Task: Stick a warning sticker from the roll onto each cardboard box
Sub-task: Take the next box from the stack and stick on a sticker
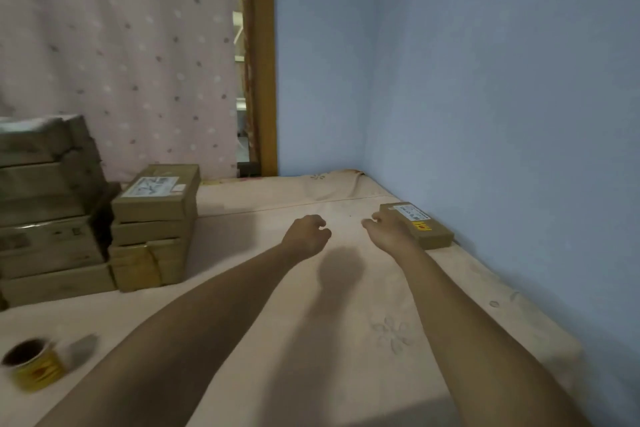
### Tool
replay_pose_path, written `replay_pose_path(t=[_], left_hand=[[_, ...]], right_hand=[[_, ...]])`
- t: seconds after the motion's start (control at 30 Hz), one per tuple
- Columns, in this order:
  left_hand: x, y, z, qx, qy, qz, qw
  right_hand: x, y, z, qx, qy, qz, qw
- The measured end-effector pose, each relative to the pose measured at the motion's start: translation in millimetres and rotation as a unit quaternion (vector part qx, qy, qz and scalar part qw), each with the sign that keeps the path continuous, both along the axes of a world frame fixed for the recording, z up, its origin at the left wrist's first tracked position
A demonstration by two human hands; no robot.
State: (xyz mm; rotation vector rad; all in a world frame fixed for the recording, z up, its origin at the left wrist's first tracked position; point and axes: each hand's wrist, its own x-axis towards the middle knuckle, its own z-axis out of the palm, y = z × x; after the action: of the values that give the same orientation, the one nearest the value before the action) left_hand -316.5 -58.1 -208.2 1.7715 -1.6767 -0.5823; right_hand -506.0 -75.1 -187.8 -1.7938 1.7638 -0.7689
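Both my arms reach out over the bed (346, 340), which is covered in a pale pink sheet with faint flower patterns. My right hand (389, 230) lies against the near end of a flat cardboard box (420, 225) beside the blue wall (485, 97); the fingers are curled loosely and I cannot tell whether they grip the box or only touch it. That box carries a white label and, just beside it, a yellow warning sticker (421, 226) on its top face. My left hand (308, 232) hovers above the sheet a little apart from the right one, fingers curled in with nothing between them. On the far left stand stacks of cardboard boxes (152, 229), the nearest stack topped by a box with a white label. The roll of yellow stickers (33, 366) lies on the sheet at the lower left, well apart from both hands. A dotted curtain (121, 45) hangs behind the stacks.
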Motion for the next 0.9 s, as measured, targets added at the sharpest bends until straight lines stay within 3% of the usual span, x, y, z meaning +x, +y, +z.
replay_pose_path(t=[0.53,0.73,0.9], left_hand=[[199.1,142.2,71.1,-0.096,-0.144,0.154,0.973],[247.3,158.0,72.5,-0.137,-0.152,0.187,0.961],[270.5,158.3,61.3,-0.121,-0.083,0.206,0.968]], right_hand=[[232.3,93.4,55.2,-0.03,0.024,0.192,0.981],[291.6,108.1,55.3,-0.029,-0.018,0.221,0.975],[320.0,115.5,52.4,-0.029,-0.07,0.226,0.971]])
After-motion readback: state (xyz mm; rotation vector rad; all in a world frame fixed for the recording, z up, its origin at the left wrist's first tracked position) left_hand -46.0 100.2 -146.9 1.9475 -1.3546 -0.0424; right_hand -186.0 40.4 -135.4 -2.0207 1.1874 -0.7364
